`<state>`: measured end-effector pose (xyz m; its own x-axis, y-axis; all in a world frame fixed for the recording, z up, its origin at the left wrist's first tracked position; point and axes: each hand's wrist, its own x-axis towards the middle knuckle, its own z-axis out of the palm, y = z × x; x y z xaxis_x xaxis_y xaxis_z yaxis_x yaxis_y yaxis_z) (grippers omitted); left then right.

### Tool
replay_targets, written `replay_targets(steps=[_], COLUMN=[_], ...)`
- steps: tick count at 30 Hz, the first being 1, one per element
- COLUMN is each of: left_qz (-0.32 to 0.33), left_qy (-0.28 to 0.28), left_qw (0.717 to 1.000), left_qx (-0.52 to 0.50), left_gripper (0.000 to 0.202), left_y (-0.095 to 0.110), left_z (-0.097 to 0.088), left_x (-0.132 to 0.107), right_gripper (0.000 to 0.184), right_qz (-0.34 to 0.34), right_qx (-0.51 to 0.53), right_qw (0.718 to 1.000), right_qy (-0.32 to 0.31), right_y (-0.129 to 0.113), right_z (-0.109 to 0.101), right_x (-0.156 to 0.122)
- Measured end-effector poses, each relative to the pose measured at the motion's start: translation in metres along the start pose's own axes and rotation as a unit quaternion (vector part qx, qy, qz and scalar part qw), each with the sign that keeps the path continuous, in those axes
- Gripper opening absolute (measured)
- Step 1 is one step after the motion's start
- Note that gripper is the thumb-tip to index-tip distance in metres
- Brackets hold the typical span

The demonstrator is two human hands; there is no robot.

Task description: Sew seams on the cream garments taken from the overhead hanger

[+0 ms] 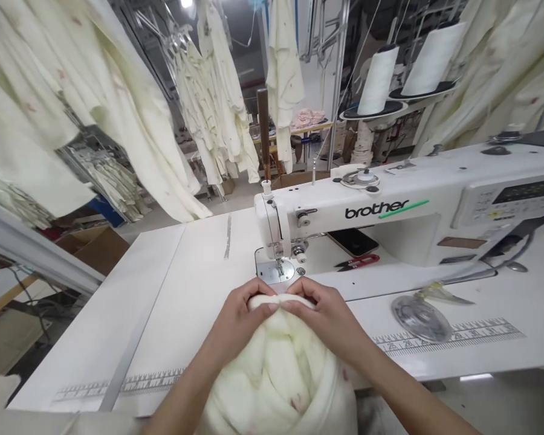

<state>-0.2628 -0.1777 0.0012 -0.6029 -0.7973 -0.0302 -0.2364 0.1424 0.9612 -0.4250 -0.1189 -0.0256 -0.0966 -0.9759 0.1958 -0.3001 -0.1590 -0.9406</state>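
Note:
A cream garment point(281, 368) with small reddish marks lies bunched at the table's front edge and hangs toward me. Its folded upper edge is pinched between my left hand point(245, 314) and my right hand point(320, 311). Both sets of fingers are closed on the fabric, with the thumbs almost meeting in the middle. Just beyond my hands is the metal needle plate point(274, 272) of a white Brother sewing machine point(390, 205). The garment's edge is in front of the presser foot point(280, 269), not under it.
Under the machine arm lie a phone point(353, 241) and red-handled thread snips point(360, 261). A clear round disc point(421, 318) rests beside the printed ruler point(485, 329) at right. White thread cones point(378, 81) stand behind the machine. Cream garments point(131, 121) hang at left.

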Motion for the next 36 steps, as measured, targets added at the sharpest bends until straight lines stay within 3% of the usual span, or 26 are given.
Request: replay_targets(steps=[3, 6, 9, 12, 23, 30, 36], left_qz=[-0.046, -0.077, -0.045, 0.006, -0.062, -0.084, -0.061], left_qy=[-0.035, -0.048, 0.006, 0.077, 0.106, 0.124, 0.118], left_qw=[0.995, 0.994, 0.993, 0.955, 0.935, 0.932, 0.938], left_qx=[-0.078, -0.062, 0.112, 0.287, 0.332, 0.331, 0.319], left_gripper=[0.024, 0.025, 0.02, 0.017, 0.018, 0.019, 0.017], left_y=[-0.015, -0.036, -0.053, -0.063, -0.061, -0.058, -0.06], left_z=[-0.001, 0.0, 0.003, 0.005, 0.016, 0.018, 0.018], left_x=[0.024, 0.047, 0.064, 0.077, 0.1, 0.101, 0.103], right_gripper=[0.021, 0.021, 0.016, 0.014, 0.014, 0.017, 0.016], right_qz=[0.018, 0.049, 0.086, 0.112, 0.098, 0.082, 0.066], right_qx=[0.011, -0.119, -0.233, -0.28, -0.428, -0.435, -0.439], right_qw=[1.0, 0.992, 0.969, 0.954, 0.898, 0.896, 0.894], right_qy=[0.007, 0.009, 0.0, 0.003, 0.009, 0.025, 0.052], right_y=[0.016, 0.03, 0.04, 0.05, 0.057, 0.064, 0.063], right_z=[-0.004, -0.007, -0.006, -0.003, -0.004, -0.003, -0.003], right_x=[0.017, 0.038, 0.06, 0.076, 0.081, 0.081, 0.081])
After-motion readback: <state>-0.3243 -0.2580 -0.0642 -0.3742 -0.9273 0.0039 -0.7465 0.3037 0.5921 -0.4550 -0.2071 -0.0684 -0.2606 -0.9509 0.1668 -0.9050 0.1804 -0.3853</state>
